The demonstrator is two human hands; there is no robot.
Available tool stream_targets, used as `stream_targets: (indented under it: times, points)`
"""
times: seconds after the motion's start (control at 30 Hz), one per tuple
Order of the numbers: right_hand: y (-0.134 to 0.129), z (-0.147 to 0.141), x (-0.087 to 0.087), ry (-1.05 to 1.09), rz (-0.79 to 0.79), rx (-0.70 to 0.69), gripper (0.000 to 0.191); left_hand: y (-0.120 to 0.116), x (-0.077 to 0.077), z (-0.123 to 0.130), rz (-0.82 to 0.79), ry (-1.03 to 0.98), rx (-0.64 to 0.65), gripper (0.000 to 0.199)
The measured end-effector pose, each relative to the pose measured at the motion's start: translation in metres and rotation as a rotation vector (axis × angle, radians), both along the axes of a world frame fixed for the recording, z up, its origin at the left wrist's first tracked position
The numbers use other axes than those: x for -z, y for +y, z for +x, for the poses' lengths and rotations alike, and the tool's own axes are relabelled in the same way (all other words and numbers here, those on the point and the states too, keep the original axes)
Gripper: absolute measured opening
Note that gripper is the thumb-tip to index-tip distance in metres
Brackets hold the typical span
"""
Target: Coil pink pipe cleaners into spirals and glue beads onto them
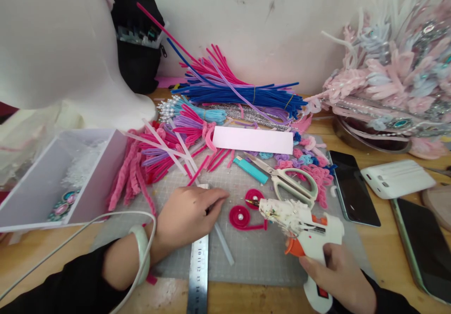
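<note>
My right hand (334,271) grips a white hot glue gun (306,222) with an orange trigger, its nozzle pointing left over a magenta pipe-cleaner coil (254,197) with a pearl centre. A second coil (239,217), also pearl-centred and trailing a short tail, lies just below. To their left, my left hand (192,218) hovers above a steel ruler (199,269), thumb and fingers brought together. Whatever is between those fingertips, if anything, is too small to make out. A translucent glue stick (224,243) lies beside the ruler, partly under this hand.
Scissors (282,175) and a teal lighter (251,169) lie behind the coils on the grey cutting mat (268,267). Bundled pipe cleaners (243,93) stand at the back. A white box (95,182) sits left, phones (354,187) right. A cable (102,215) crosses my left wrist.
</note>
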State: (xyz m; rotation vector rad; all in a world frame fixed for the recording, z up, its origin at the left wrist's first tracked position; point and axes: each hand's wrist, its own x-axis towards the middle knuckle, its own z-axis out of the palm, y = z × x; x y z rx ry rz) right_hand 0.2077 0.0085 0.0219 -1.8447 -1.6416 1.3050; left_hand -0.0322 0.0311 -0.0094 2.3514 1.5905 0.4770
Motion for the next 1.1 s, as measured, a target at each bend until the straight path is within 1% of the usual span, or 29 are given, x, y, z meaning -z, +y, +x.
stream_targets:
  times: [0.13, 0.27, 0.4, 0.77, 0.83, 0.9, 1.0, 1.1]
  points:
    - [0.0009, 0.0011, 0.0013, -0.009, 0.015, -0.017, 0.012, 0.0014, 0.0001, 0.0013, -0.004, 0.031, -0.003, 0.019]
    - [0.0025, -0.0003, -0.0008, -0.023, 0.026, -0.046, 0.008, 0.0019, -0.0006, 0.0047, 0.008, 0.051, 0.044, 0.018]
    - [0.0034, -0.0014, -0.0019, -0.017, -0.004, -0.056, 0.009, 0.0032, -0.0005, 0.0068, 0.012, 0.063, 0.055, 0.018]
    - [0.0025, -0.0044, -0.0021, 0.016, -0.021, 0.013, 0.009, 0.0052, 0.0000, 0.0084, 0.058, 0.082, 0.101, 0.018]
    - [0.0025, -0.0052, -0.0032, 0.021, -0.027, 0.032, 0.010, 0.0053, -0.0003, 0.0085, 0.049, 0.075, 0.094, 0.018]
    - [0.0027, -0.0056, -0.0042, 0.026, -0.036, 0.050, 0.011, 0.0054, -0.0009, 0.0084, 0.015, 0.023, 0.098, 0.018]
    - [0.0026, -0.0059, -0.0053, 0.050, -0.057, 0.051, 0.011, 0.0052, -0.0015, 0.0083, -0.058, -0.079, 0.140, 0.018]
    - [0.0023, -0.0057, -0.0054, 0.064, -0.087, 0.041, 0.011, 0.0052, -0.0010, 0.0084, -0.085, -0.085, 0.175, 0.020]
